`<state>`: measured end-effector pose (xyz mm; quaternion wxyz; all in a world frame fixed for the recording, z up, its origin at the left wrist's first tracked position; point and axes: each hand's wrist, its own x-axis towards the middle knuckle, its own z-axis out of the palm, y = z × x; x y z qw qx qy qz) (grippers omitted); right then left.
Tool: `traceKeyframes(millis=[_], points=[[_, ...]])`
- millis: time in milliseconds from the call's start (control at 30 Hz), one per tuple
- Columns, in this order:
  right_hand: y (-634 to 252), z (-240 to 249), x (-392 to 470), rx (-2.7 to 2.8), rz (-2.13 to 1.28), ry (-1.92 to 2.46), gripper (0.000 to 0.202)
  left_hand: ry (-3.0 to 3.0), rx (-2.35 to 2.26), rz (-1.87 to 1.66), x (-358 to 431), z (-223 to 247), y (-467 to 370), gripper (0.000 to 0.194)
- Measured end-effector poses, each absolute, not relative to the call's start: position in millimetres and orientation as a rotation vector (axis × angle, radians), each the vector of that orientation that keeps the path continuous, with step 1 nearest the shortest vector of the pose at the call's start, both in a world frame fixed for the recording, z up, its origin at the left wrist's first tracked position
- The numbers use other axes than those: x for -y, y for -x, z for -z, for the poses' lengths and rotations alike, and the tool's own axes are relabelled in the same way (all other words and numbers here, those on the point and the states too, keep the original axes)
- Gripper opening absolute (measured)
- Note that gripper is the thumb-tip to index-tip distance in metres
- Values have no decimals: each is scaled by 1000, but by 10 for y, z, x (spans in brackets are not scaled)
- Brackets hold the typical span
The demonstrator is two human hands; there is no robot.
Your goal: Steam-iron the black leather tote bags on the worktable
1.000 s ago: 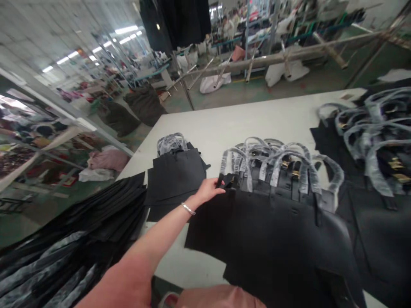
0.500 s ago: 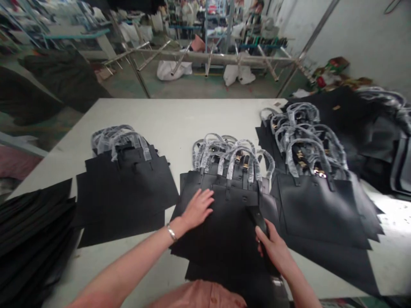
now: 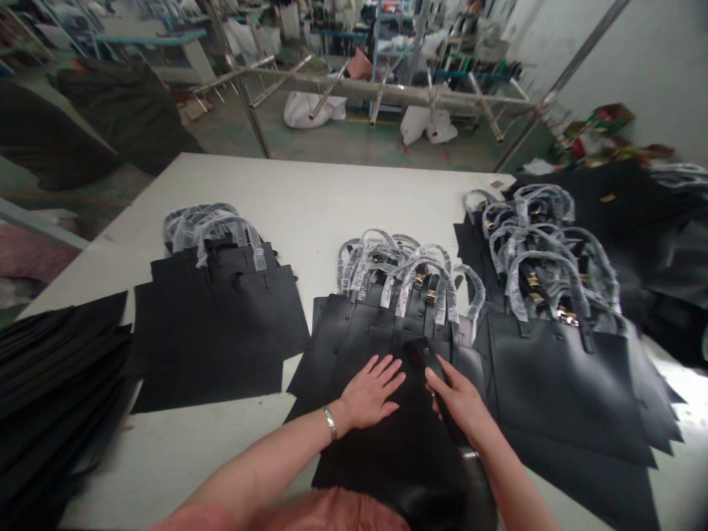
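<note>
Pressing unevenly with my flat, released left hand [image 3: 368,395] could skew the bag [image 3: 406,435] beneath while my right hand [image 3: 456,394] grasps the strip [image 3: 421,356].

1. A bag-making workshop, of a factory kind.
2. A broad white bench [image 3: 310,195] carries piles of flat black bag panels [image 3: 221,310] with plastic-wrapped handles [image 3: 401,301], many alike.
3. Beyond it are a metal-pipe rack [image 3: 398,91], white sacks [image 3: 310,110] and bulky dark bundles [image 3: 127,110] on a greenish floor [image 3: 359,144].
4. Farther back, a blue-edged worktable [image 3: 166,39] and others bear blurred equipment.
</note>
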<state>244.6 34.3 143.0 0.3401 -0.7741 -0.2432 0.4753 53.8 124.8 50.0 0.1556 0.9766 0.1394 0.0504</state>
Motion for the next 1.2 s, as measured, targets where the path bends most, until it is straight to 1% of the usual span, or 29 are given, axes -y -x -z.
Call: traceKeyframes(millis=[100, 200, 367, 567, 633, 767, 833, 1000, 1100, 1200], points=[[-2306, -1408, -350, 688, -1332, 2014, 61, -2781, -410, -129, -1099, -486, -483, 63], [-2254, -1348, -478, 701, -1344, 2024, 56, -2772, -413, -118, -965, -475, -431, 63], [-2293, -1356, -612, 694, -1248, 2056, 61, -2773, -423, -105, -865, -484, -396, 62], [-2192, -1438, -430, 732, -1378, 2075, 59, -2760, -417, -135, -794, -436, -378, 63], [-2181, -1409, -509, 740, -1343, 2087, 59, -2756, -417, -142, -778, -418, -374, 64], [-2239, -1421, -725, 729, -1127, 2143, 69, -2766, -416, -151, -778, -431, -366, 63], [-2236, -1485, -733, 742, -1105, 2136, 71, -2779, -408, -155, -783, -442, -365, 63], [-2000, -1522, -694, 1006, -1339, 2121, 61, -2763, -405, -152, -781, -400, -378, 59], [-1861, -1409, -879, 1104, -1273, 2142, 55, -2748, -388, -148, -789, -384, -383, 56], [-1823, -1347, -1074, 1158, -1209, 2167, 58, -2746, -385, -150, -802, -401, -378, 55]])
